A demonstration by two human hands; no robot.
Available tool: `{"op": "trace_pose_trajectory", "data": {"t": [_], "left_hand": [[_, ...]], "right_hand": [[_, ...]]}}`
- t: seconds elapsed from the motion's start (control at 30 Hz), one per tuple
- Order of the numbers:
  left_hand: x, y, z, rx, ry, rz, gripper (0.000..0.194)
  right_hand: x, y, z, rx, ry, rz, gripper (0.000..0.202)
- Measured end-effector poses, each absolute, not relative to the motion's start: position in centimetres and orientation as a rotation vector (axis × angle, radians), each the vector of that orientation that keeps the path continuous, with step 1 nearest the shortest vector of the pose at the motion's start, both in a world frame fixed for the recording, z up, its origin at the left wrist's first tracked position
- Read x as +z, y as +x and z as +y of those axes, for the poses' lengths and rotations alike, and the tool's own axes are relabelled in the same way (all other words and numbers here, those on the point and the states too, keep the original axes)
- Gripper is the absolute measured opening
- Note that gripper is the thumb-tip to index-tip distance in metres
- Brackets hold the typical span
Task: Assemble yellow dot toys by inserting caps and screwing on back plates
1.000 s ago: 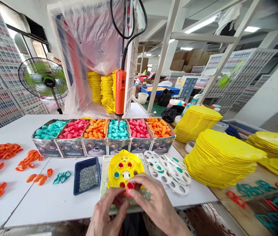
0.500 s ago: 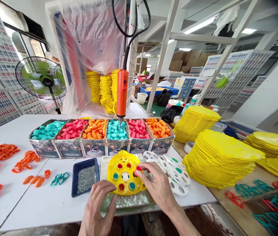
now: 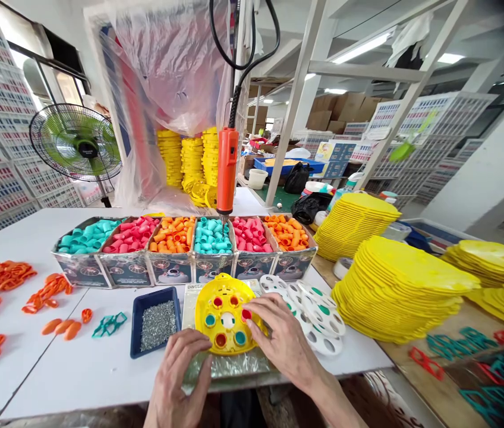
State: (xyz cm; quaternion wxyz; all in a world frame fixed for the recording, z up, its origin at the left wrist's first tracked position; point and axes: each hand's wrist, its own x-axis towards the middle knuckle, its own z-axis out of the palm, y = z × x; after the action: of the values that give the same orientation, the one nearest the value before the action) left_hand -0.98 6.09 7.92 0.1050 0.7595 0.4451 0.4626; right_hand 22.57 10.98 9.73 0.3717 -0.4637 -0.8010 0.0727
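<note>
A yellow plastic shell [image 3: 226, 288] with round holes lies in front of me, with orange, red and teal cups in several of them. My right hand [image 3: 281, 336] is at its right side, thumb and index finger closed around a red plastic cup [image 3: 246, 315] that sits at a hole. My left hand [image 3: 180, 371] is by the shell's lower left edge, fingers stretched and thumb apart, holding nothing; its fingertips rest at or very near the rim. Beneath the shell is a flat printed board [image 3: 190, 300], partly wrapped in clear plastic.
An orange electric screwdriver [image 3: 226, 172] hangs above the boxes of coloured cups [image 3: 169, 270]. A blue tray [image 3: 135, 333] of screws stands left of the shell. White perforated discs [image 3: 325, 345] and stacked yellow plates [image 3: 399, 291] lie right. Orange parts [image 3: 0, 276] are far left.
My right hand has moved slightly left and down, bringing the red cup from above the shell into its right-hand hole. My left hand has barely moved. The hanging screwdriver has shifted slightly right.
</note>
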Motion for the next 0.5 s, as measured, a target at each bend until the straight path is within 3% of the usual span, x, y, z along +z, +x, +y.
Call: {"op": "trace_pose_trajectory", "data": {"t": [0.5], "left_hand": [[6.7, -1.3, 6.0, 1.324, 2.211, 1.471, 0.023]], "right_hand": [[9.5, 22.6, 11.0, 0.145, -1.170, -1.989, 0.019]]}}
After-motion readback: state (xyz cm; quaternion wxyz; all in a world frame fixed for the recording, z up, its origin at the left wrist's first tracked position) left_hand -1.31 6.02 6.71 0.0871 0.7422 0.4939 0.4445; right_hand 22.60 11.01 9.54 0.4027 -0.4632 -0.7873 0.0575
